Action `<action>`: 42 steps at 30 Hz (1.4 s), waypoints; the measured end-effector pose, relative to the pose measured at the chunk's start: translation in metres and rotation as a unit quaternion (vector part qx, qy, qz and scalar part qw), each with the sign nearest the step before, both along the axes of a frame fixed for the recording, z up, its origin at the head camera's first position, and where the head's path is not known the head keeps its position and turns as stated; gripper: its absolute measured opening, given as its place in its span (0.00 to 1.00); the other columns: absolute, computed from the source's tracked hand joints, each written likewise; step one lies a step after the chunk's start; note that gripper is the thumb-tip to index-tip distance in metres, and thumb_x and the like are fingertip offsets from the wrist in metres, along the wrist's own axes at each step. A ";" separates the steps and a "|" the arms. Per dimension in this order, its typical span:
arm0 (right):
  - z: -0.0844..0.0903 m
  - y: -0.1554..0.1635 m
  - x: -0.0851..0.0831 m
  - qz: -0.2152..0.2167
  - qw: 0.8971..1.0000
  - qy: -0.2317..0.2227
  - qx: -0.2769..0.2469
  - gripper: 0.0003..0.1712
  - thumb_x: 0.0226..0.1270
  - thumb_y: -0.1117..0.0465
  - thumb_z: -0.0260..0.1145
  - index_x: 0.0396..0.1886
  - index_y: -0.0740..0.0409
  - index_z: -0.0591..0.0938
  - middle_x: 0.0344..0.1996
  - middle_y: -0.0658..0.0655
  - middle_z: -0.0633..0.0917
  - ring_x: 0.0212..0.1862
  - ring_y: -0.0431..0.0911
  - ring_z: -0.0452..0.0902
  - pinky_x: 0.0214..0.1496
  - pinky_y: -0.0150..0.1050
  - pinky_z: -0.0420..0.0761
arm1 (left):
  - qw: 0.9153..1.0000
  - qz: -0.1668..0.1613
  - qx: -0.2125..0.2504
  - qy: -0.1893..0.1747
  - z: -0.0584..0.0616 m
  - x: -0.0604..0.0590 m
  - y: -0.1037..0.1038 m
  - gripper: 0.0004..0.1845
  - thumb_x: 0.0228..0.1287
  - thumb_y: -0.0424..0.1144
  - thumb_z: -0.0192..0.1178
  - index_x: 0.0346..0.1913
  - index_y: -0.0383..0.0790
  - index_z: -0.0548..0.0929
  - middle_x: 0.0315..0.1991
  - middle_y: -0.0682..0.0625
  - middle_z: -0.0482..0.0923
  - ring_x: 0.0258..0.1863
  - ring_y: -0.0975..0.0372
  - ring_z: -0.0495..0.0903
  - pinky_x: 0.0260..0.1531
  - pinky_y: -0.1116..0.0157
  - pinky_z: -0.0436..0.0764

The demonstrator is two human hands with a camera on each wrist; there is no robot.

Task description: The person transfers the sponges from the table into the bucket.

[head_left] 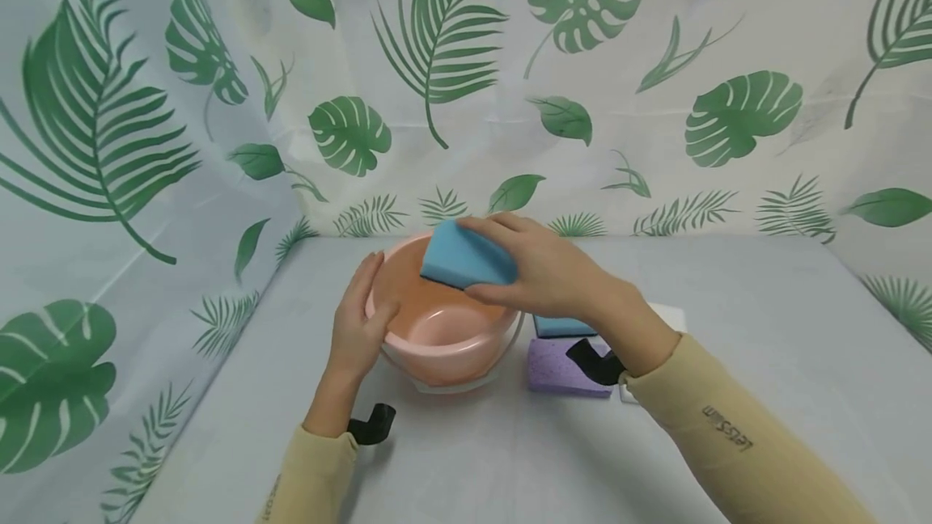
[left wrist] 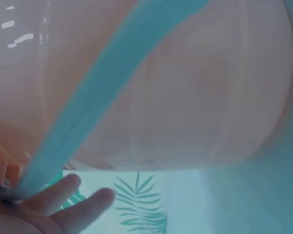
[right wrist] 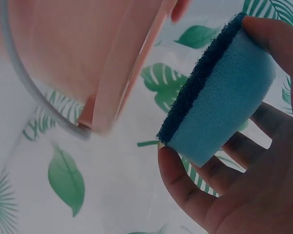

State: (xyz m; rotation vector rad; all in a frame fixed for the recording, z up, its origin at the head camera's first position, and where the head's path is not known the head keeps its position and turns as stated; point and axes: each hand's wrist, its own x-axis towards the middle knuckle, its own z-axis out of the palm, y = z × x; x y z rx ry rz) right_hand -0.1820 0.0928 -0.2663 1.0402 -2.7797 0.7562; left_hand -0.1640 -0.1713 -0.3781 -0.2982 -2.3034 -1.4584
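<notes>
Right hand (head_left: 553, 277) pinches blue rectangular foam sponge (head_left: 466, 257) — thumb on near side, fingers on far side. Sponge hangs over far right rim of round pink plastic bucket (head_left: 437, 330), long side running left to right, dark scrub face (right wrist: 198, 80) turned toward bucket. Bucket opening lies just below and near-left of sponge.

Left hand (head_left: 360, 318) — fingers straight, flat against bucket's left wall. Right hand nearer to sponge.

Purple sponge (head_left: 557, 370) and second blue sponge (head_left: 561, 327) lie on grey table (head_left: 728, 306), right of bucket.
</notes>
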 end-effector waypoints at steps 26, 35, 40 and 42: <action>-0.021 -0.037 -0.016 0.027 0.997 -0.009 0.071 0.46 0.59 0.46 0.75 0.76 0.47 0.69 0.73 0.55 0.68 0.65 0.55 0.69 0.61 0.52 0.75 | 0.998 0.004 0.013 0.067 -0.010 -0.004 0.007 0.39 0.50 0.25 0.44 0.71 0.32 0.70 0.71 0.40 0.68 0.72 0.53 0.63 0.66 0.47 0.64; -0.029 -0.046 -0.020 0.016 0.988 -0.053 0.145 0.45 0.62 0.43 0.72 0.78 0.45 0.67 0.74 0.57 0.66 0.68 0.52 0.68 0.67 0.52 0.70 | 0.998 0.005 0.013 0.058 -0.011 -0.004 0.006 0.38 0.52 0.25 0.43 0.72 0.32 0.70 0.72 0.42 0.67 0.73 0.54 0.62 0.64 0.47 0.65; -0.031 -0.049 -0.020 0.028 0.987 -0.067 0.144 0.45 0.64 0.43 0.71 0.78 0.47 0.66 0.75 0.57 0.65 0.69 0.53 0.69 0.68 0.53 0.70 | 0.998 0.009 0.013 0.055 -0.011 -0.004 0.003 0.38 0.52 0.25 0.44 0.73 0.35 0.70 0.72 0.44 0.67 0.73 0.55 0.63 0.64 0.47 0.65; -0.032 -0.049 -0.020 0.030 0.987 -0.064 0.144 0.45 0.64 0.43 0.71 0.78 0.48 0.66 0.75 0.57 0.66 0.70 0.52 0.67 0.68 0.52 0.69 | 0.998 0.012 0.012 0.055 -0.012 -0.004 0.002 0.38 0.52 0.26 0.44 0.72 0.35 0.71 0.72 0.44 0.67 0.73 0.55 0.63 0.66 0.47 0.64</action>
